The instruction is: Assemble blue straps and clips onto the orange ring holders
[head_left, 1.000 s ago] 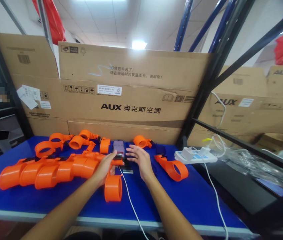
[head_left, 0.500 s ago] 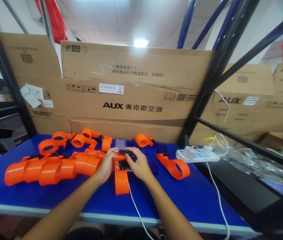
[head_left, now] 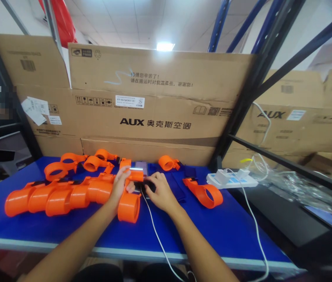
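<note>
My left hand (head_left: 121,184) is closed around an orange plastic piece with a wide ring (head_left: 128,208) at its lower end. A bright, ridged strip (head_left: 136,169) shows along the top of this piece. Just to the right, my right hand (head_left: 160,192) has its thumb and fingers bent round a small black object (head_left: 148,185), partly hidden by the fingers. A white cable (head_left: 154,225) runs from near that object down over the table's front edge. Behind the hands lies a phone-like device (head_left: 141,167).
A row of similar orange ring pieces (head_left: 58,201) lies at left on the blue table (head_left: 74,235), with several more behind. Two others, one orange piece (head_left: 210,196) among them, lie at right near a white power strip (head_left: 233,179). Cardboard (head_left: 154,105) walls the back.
The orange piece has moved left and turned in my left hand. My right hand has come off its top and now holds the black object beside it, lower down.
</note>
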The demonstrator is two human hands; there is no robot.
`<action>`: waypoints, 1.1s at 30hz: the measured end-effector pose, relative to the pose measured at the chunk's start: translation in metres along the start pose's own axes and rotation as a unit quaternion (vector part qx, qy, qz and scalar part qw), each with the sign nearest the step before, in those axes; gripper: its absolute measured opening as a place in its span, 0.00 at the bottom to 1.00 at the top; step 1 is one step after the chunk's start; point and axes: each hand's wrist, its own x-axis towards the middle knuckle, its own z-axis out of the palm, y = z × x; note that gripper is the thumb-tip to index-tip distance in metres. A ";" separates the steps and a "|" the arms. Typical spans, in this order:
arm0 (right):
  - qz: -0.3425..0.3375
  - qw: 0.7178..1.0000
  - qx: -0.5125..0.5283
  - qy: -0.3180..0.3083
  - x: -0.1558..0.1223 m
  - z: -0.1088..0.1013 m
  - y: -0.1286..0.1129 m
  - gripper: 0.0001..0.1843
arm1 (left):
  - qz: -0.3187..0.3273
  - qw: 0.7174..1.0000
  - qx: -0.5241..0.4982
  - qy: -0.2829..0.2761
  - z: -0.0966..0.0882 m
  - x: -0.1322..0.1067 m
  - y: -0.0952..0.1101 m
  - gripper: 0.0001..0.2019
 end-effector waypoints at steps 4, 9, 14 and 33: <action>-0.034 0.994 -0.082 -0.059 0.003 0.013 -0.012 0.13 | -0.005 0.997 -0.050 -0.057 -0.002 -0.001 0.004 0.17; -0.063 0.987 -0.126 -0.078 0.009 0.026 -0.019 0.14 | -0.013 0.996 -0.059 -0.067 -0.001 -0.004 0.001 0.16; -0.057 0.985 -0.145 -0.077 0.006 0.029 -0.016 0.12 | -0.022 0.996 -0.051 -0.072 -0.001 -0.004 0.000 0.16; -0.066 0.983 -0.146 -0.085 0.001 0.024 -0.016 0.08 | -0.039 0.996 -0.032 -0.075 -0.006 -0.003 -0.004 0.19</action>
